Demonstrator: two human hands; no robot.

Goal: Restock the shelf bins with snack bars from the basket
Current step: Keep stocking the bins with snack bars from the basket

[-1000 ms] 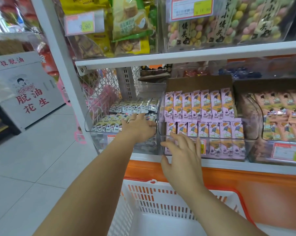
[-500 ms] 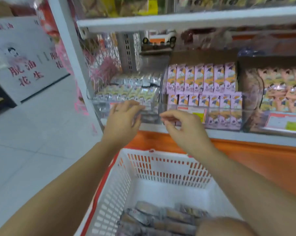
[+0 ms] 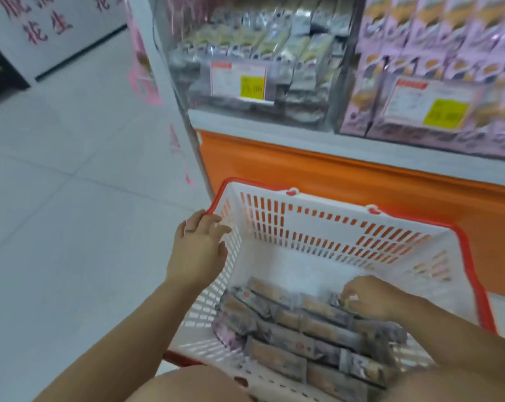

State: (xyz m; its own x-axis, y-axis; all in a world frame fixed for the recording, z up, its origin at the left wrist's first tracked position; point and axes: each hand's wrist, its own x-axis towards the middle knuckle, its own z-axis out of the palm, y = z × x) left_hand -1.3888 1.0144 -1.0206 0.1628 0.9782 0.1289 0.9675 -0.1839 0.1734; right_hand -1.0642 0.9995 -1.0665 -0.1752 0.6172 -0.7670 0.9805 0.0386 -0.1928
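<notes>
A pale grey tiled floor (image 3: pixel 71 198) spreads out to the left of the left hand (image 3: pixel 197 250). Far beyond that hand stands a white sign with red characters (image 3: pixel 42 24). Ahead of both hands runs a white shelf (image 3: pixel 274 123) over an orange base panel (image 3: pixel 332 175). On the shelf a clear plastic bin (image 3: pixel 337 91) holds grey-wrapped bars behind a white and yellow price tag (image 3: pixel 241 82), and pink snack boxes (image 3: pixel 448 39) fill the bin to its right. Below the shelf sits a white plastic basket with a red rim (image 3: pixel 318 224). The left hand rests at the basket's far left corner, its fingers loosely extended over the rim and holding nothing. The right hand (image 3: pixel 373 297) reaches down inside the basket, fingers curled with the tips on the top of a pile of grey-wrapped snack bars (image 3: pixel 289 323). Blur hides whether it actually pinches one. The bars lie flat and stacked side by side under and to the left of the right hand, in the near half of the basket. Their long axes run across it, slanting from the left hand's side down towards the right forearm.
</notes>
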